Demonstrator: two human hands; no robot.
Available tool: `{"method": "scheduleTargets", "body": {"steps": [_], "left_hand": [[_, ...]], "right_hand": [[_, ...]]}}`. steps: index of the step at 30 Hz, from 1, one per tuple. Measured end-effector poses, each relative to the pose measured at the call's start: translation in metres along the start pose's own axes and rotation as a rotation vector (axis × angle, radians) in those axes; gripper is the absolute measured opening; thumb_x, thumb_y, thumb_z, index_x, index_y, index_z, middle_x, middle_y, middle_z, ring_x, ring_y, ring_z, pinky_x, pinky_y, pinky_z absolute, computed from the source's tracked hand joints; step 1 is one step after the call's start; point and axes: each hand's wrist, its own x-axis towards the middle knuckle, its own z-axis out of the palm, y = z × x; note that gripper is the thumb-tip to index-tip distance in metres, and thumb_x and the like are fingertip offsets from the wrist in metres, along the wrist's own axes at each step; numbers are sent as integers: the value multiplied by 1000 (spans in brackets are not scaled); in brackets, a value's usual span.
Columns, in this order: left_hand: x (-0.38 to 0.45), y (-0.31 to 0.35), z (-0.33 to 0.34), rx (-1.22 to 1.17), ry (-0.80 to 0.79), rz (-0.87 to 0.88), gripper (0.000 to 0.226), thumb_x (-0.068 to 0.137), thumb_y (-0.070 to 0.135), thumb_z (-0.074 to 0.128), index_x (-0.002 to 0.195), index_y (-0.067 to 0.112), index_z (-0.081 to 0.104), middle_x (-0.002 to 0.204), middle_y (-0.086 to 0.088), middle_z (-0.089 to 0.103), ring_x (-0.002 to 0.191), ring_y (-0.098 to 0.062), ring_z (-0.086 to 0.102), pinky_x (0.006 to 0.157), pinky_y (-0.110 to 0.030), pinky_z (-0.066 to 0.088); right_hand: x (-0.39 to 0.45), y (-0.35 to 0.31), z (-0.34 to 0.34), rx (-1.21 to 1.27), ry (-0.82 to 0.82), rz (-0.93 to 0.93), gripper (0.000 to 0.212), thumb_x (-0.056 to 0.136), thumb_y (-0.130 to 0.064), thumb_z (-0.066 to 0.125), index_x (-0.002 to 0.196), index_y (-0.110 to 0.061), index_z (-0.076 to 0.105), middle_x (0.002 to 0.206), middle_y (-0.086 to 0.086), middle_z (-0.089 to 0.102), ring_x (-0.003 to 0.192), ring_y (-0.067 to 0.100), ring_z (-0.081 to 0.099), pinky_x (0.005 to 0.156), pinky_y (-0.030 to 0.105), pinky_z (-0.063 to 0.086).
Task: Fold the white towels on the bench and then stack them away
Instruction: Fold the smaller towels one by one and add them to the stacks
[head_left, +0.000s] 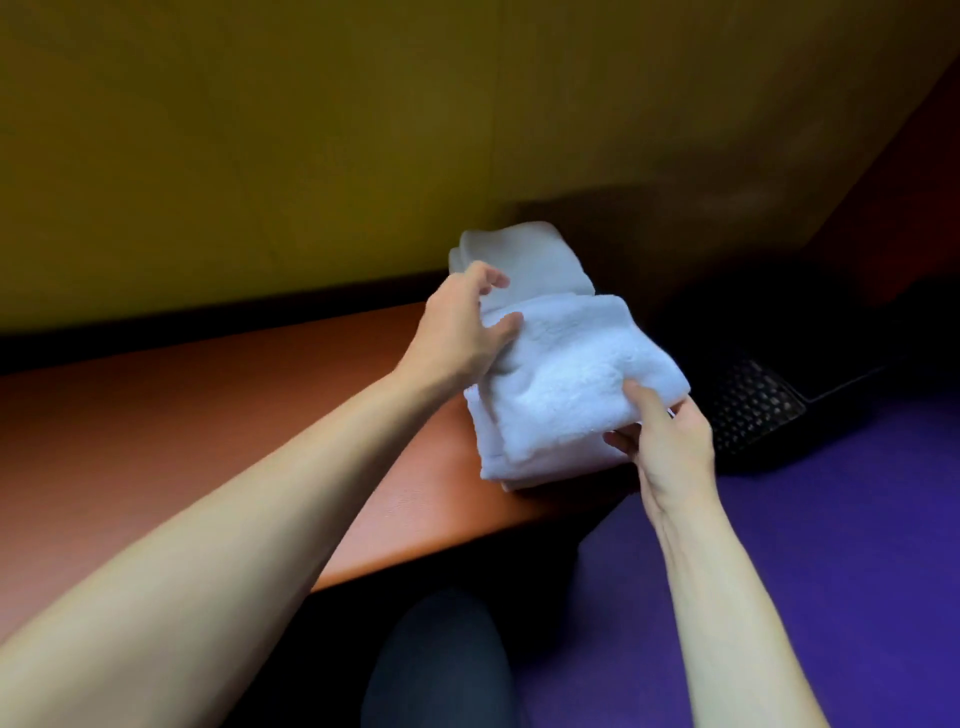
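Nearest to us, our right hand (670, 441) comes in from the lower right and pinches the near right corner of the folded towel (566, 384), thumb laid on top and the fingers tucked under the edge. The towel is a thick white bundle, already folded, with its layered edges showing along the near left side. It sits over the right end of the orange table (182, 441), where the surface runs out toward the purple floor (831, 519); we cannot tell whether it rests fully on the table or is partly lifted.

Our left hand (462, 327) reaches further in and grips the towel's far left corner, thumb pressed into the pile and the fingers curled loosely above it. So the two hands hold opposite corners, and the towel's long axis runs diagonally between them, from near right to far left.

Just beyond the left hand, touching or nearly touching the held towel, lies a second folded towel (519, 254), against the yellow wall (260, 156). It looks like the start of the stack. We judge the coming move to be a short carry away from us and slightly left, setting the held towel on that one, with the left hand leading since it is nearer the stack. To the right, past the table's end, a dark mesh basket (753, 405) sits on the floor.
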Motion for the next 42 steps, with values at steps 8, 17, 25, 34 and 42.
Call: {"method": "scheduleTargets", "body": {"steps": [8, 17, 25, 34, 42], "left_hand": [[-72, -26, 83, 576, -255, 113, 69, 92, 61, 13, 146, 35, 45, 163, -5, 31, 148, -38, 26, 110, -48, 30], [-76, -36, 87, 690, -352, 192, 76, 89, 66, 6, 158, 41, 23, 169, -9, 14, 153, -41, 14, 117, -51, 24], [-94, -36, 54, 622, -257, 206, 68, 92, 58, 20, 150, 30, 43, 160, -9, 37, 145, -38, 36, 108, -48, 36], [-162, -67, -31, 604, -25, 164, 45, 92, 44, 43, 128, 23, 61, 134, -4, 57, 124, -30, 51, 95, -42, 43], [-230, -105, -114, 611, 105, 27, 42, 93, 43, 44, 127, 24, 61, 132, -1, 57, 123, -24, 50, 99, -40, 41]], "right_hand": [[2, 38, -21, -946, 273, -450, 60, 86, -44, 71, 141, -31, 50, 135, 8, 47, 120, 32, 45, 104, 49, 33], [0, 73, -14, -1147, 21, -557, 53, 100, -51, 34, 146, -33, 52, 160, 6, 35, 150, 24, 26, 121, 46, 17], [-22, 60, 3, -1049, 23, -687, 45, 95, -32, 52, 139, -23, 61, 148, 7, 52, 137, 23, 42, 115, 43, 24], [-103, 68, 66, -906, -155, -787, 48, 90, -31, 51, 136, -25, 61, 139, 1, 58, 128, 21, 53, 106, 43, 38], [-178, 81, 129, -879, -340, -828, 49, 90, -30, 54, 138, -27, 59, 140, -3, 58, 129, 19, 52, 110, 40, 36]]}}
